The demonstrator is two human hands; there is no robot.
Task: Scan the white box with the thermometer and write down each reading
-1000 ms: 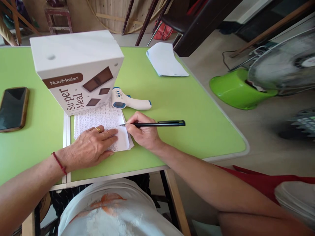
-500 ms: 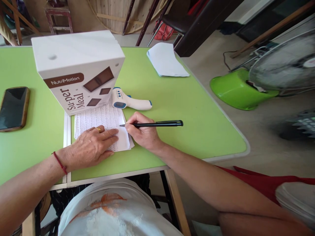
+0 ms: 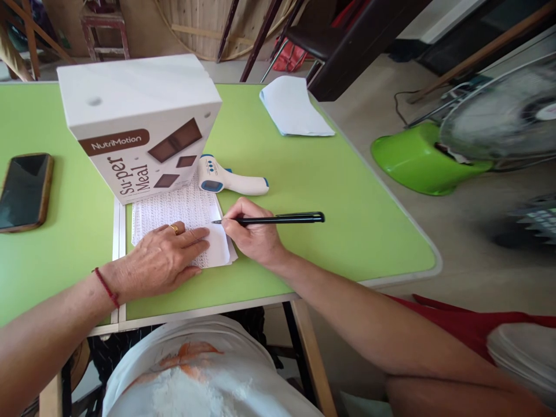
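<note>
Sheets of paper (image 3: 169, 211) covered in rows of handwriting lie on the green table near its front edge. My left hand (image 3: 167, 255) rests flat on them, fingers stretched out, with a ring and a red wrist cord. Closed around a black pen (image 3: 282, 219), my right hand (image 3: 254, 231) sits at the paper's right side, and the pen's tip is at the sheet. Just behind the paper stands a white box (image 3: 143, 130) printed "NutriMotion Su-per Meal". Beside it lies a white and blue infrared thermometer (image 3: 232, 180).
A phone (image 3: 25, 192) lies at the left of the green table (image 3: 343, 231). Folded white paper (image 3: 295, 107) is at the far right corner. Past the right edge are a fan (image 3: 504, 113) and a green plastic stool (image 3: 421, 159). A dark post (image 3: 369, 46) rises behind the table.
The pen tip has shifted very slightly to the right on the paper, though the whole view has drifted a little too. My left hand stays in place on the sheets.
</note>
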